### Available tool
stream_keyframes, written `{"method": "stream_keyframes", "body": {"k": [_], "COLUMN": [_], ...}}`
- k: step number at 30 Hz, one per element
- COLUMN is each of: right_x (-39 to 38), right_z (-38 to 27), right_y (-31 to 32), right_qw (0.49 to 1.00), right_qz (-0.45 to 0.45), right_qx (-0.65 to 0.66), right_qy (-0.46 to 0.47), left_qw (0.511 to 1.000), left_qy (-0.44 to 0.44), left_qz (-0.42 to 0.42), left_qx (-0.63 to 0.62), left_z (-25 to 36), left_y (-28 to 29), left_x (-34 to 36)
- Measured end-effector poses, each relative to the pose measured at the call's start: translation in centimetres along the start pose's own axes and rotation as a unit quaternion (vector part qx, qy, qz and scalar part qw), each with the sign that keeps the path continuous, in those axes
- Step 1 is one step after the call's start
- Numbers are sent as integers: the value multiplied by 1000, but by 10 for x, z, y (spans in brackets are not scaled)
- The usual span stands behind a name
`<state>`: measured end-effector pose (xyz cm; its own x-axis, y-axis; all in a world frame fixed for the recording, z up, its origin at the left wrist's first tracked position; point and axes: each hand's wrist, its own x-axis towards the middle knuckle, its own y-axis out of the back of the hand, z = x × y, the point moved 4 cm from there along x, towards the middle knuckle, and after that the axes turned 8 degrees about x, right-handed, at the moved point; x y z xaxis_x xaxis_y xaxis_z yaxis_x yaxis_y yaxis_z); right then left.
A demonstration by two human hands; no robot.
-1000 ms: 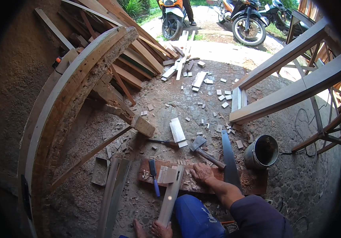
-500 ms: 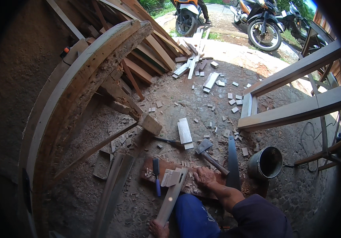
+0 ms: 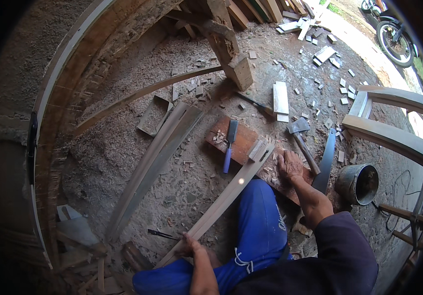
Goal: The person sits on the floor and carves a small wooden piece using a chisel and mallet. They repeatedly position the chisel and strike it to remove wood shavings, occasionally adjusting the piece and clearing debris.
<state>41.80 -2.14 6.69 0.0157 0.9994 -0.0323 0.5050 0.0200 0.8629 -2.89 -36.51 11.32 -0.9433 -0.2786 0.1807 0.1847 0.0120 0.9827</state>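
My left hand (image 3: 191, 244) is wrapped round the near end of a long wooden rail (image 3: 216, 210), which slants up past my knee. A slot is cut near the rail's far end, which rests on a reddish-brown board (image 3: 245, 136). Beside the slot a small pale wood block (image 3: 259, 150) lies against the rail. My right hand (image 3: 290, 164) lies flat on the board among wood chips, right of the rail, holding nothing. Left of the block lies a chisel (image 3: 229, 147) with a purple handle. Just beyond my right hand are a hatchet (image 3: 300, 129) and a handsaw (image 3: 325, 164).
A metal bucket (image 3: 356, 183) stands at right, near a wooden frame (image 3: 386, 136). Slotted timbers (image 3: 155, 164) lie at left beside a shallow tray (image 3: 156, 115). A heavy wooden bench (image 3: 93, 64) fills the far left. Offcuts and shavings litter the floor; a motorbike (image 3: 396, 42) stands outside.
The view has swung down and to the left, so more of my legs and left forearm shows. Both hands keep their places on the rail and the board.
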Motion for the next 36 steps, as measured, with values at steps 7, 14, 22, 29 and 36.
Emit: {"method": "stream_keyframes", "body": {"k": [7, 14, 22, 29, 36], "right_x": [0, -4, -3, -3, -2], "right_z": [-9, 31, 10, -2, -1], "right_y": [-2, -43, -17, -6, -7], "right_qw": [1000, 982, 998, 1000, 1000], "right_qz": [3, 39, 32, 21, 4], "right_qx": [-20, -123, -8, -14, -31], "right_qy": [15, 140, 62, 15, -2], "left_qw": [788, 637, 447, 392, 360], "left_qy": [287, 300, 133, -88, -397], "left_qz": [-429, -460, -345, -116, -143], "left_qx": [-335, -541, -814, -908, -832], "left_z": [-45, -42, -4, 53, 62], "left_y": [-75, -70, 40, 285, 462], "left_x": [61, 51, 103, 196, 272]}}
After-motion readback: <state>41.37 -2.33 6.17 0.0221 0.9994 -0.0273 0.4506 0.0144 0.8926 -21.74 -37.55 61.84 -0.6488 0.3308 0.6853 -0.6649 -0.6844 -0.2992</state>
